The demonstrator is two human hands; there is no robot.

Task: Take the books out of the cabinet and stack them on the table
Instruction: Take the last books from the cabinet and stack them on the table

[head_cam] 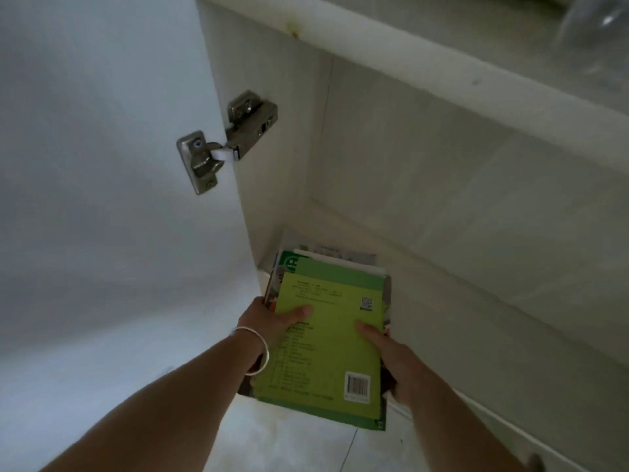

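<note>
A stack of books (326, 356) with a bright green back cover on top, showing a barcode and a QR code, sticks half out of the white cabinet (442, 185) at its bottom left corner. My left hand (275, 327), with a silver bangle on the wrist, grips the stack's left edge, thumb on the cover. My right hand (394, 362) holds the right edge, thumb lying on the green cover. More books (337, 257) show behind the green one, deeper in the cabinet. The table is out of view.
The open white cabinet door (102, 165) stands at the left on a metal hinge (224, 141). Above runs the cabinet's top panel (425, 52), with a clear plastic thing (599, 32) on it at the top right. Pale floor tiles (289, 441) lie below.
</note>
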